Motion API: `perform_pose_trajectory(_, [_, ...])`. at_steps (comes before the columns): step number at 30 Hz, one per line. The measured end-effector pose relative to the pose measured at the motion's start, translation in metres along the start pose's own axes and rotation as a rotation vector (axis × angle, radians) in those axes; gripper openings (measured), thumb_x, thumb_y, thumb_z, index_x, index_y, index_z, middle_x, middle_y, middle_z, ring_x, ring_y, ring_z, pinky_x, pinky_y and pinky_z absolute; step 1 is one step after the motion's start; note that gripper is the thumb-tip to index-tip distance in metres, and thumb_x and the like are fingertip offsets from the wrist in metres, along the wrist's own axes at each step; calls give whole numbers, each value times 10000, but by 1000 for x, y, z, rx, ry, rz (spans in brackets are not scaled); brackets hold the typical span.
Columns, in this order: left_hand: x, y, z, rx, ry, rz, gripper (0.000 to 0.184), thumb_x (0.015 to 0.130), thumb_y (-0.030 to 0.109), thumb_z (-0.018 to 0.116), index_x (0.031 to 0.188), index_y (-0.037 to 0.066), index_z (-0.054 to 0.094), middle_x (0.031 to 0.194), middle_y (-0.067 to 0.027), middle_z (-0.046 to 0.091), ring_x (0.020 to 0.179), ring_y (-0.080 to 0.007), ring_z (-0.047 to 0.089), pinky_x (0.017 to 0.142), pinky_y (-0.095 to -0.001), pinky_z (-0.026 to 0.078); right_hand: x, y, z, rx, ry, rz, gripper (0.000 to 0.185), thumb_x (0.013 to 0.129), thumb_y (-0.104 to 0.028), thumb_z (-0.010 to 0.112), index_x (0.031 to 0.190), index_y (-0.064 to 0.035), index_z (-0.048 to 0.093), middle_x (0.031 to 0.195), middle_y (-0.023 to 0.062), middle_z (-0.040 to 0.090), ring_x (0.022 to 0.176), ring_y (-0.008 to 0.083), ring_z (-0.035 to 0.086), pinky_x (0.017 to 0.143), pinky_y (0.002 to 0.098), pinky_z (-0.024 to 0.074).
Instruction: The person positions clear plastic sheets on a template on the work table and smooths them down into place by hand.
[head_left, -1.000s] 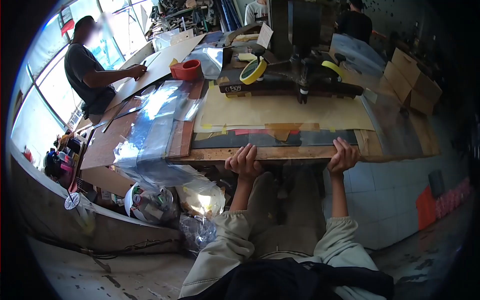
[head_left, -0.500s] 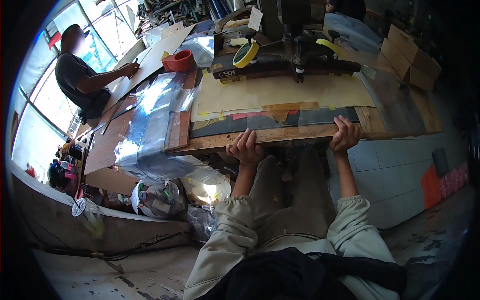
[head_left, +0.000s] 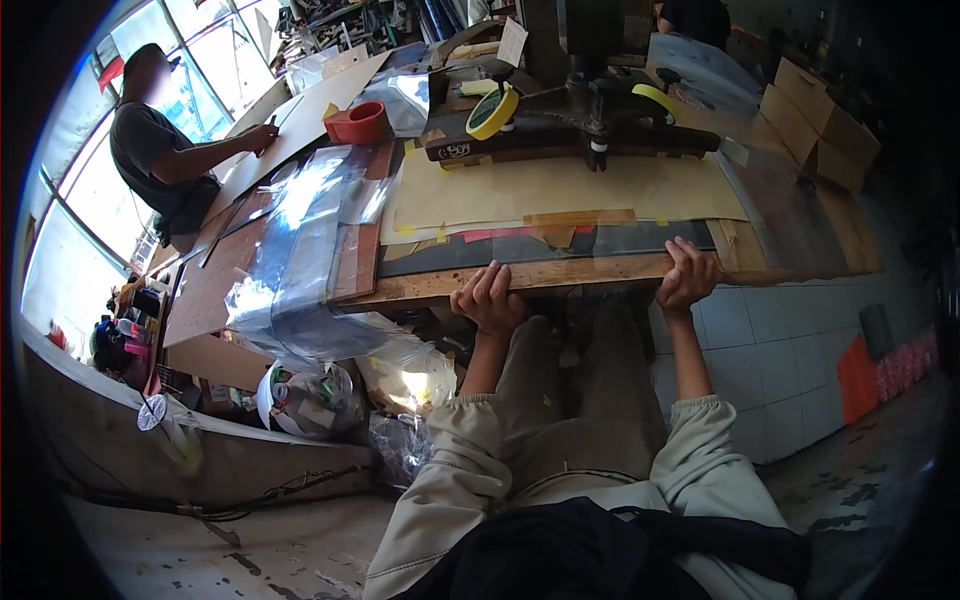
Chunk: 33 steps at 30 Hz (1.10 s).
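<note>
The left hand (head_left: 488, 300) is clasping the wooden table edge (head_left: 400, 288), perhaps for support; beyond this edge, the yellowish sheet (head_left: 570, 192) is lying near the dark bar (head_left: 650, 142); the right hand (head_left: 687, 275) is likewise clasping the edge.

Room btwn hands (head_left: 488, 298) along wood edge (head_left: 590, 271), dk bar (head_left: 545, 149) blocks back

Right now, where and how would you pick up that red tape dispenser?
I'd bring the left hand in from the near side and grip the rounded outer wall of the red tape dispenser: that wall faces the camera, uncovered.
</note>
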<state>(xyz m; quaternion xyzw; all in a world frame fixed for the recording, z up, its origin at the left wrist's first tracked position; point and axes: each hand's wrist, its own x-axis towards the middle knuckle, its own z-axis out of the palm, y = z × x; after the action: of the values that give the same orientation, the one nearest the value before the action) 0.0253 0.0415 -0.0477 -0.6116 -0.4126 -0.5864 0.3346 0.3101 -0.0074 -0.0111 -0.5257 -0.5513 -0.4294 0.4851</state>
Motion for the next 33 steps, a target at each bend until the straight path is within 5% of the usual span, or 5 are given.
perform_pose_trajectory(33, [0, -1, 1, -1, -1, -4, 449, 1028, 434, 258, 1070, 164, 614, 1111, 4, 633, 1072, -180, 541, 1013, -439, 232, 2, -2, 0, 7, 18, 8, 446, 974, -311, 295, 948, -133, 702, 984, 23, 684, 911, 227, 633, 875, 398, 394])
